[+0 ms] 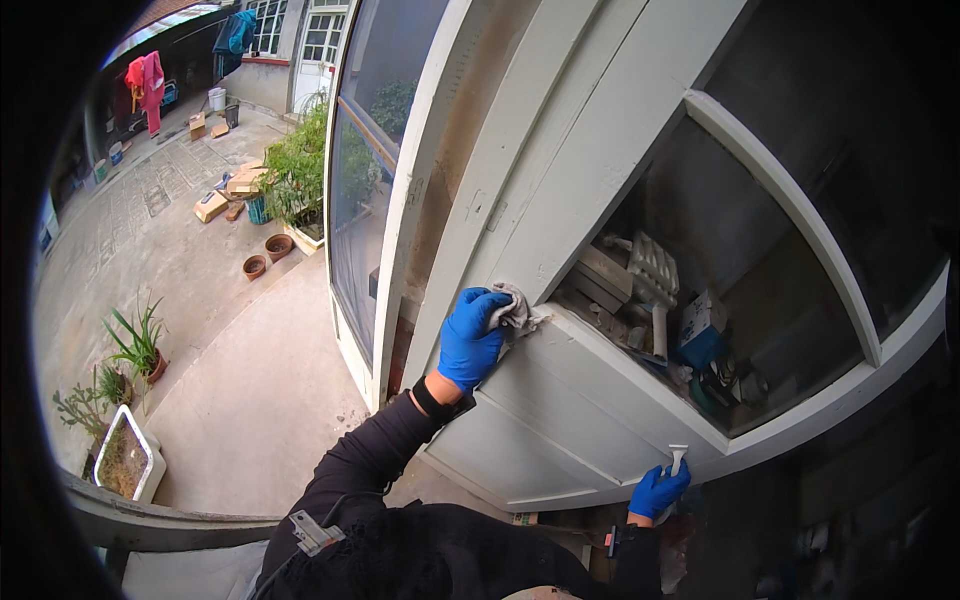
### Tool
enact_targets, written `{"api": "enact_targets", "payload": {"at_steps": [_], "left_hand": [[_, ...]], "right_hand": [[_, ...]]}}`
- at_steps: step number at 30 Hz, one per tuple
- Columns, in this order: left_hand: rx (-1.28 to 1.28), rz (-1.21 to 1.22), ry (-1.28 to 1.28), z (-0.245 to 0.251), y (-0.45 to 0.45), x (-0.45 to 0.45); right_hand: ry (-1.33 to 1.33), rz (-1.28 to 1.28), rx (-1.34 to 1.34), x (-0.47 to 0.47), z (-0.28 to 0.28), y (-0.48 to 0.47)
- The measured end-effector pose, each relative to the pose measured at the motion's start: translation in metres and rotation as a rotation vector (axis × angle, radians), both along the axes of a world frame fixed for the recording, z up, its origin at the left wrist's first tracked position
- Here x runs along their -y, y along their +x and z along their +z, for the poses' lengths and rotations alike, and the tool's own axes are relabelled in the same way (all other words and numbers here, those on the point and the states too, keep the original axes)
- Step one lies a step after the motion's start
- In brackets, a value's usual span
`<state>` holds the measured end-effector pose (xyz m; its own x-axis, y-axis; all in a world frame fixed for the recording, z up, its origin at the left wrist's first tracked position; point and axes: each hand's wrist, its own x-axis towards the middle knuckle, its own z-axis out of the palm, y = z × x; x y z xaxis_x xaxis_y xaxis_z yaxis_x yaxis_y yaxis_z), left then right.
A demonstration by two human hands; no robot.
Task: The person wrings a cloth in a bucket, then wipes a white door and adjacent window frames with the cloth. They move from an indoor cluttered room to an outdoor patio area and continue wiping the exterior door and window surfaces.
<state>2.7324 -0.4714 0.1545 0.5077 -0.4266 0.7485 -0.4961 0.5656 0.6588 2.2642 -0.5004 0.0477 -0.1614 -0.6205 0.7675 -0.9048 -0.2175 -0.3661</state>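
My left hand point(474, 337), in a blue glove, grips a crumpled grey cloth point(513, 306) against the frame of a white-painted door point(559, 375), beside the lower corner of its glass pane point(697, 277). Lower right, my right hand point(660, 489), gloved in blue too, holds a small white scraper-like tool point(678, 451) with its flat head pointing up. That tool is near the bottom rail of the glazed part; whether it touches the door I cannot tell. Behind the glass, boxes and other items show dimly.
A second glazed door leaf or screen point(367, 187) stands left of the door. Outside in the yard are two clay pots point(254, 267), leafy plants point(296, 176), cardboard boxes point(211, 206) and a white planter point(154, 469). A grey ledge point(180, 531) runs along the lower left.
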Motion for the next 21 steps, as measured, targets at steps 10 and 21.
{"api": "enact_targets", "payload": {"at_steps": [10,21], "left_hand": [[0.273,0.224,-0.544,0.243,0.092,0.011],[0.153,0.215,-0.211,0.166,0.105,0.037]], "right_hand": [[-0.054,0.043,0.005,0.000,-0.003,0.000],[-0.054,0.041,-0.002,0.004,-0.008,-0.003]]}}
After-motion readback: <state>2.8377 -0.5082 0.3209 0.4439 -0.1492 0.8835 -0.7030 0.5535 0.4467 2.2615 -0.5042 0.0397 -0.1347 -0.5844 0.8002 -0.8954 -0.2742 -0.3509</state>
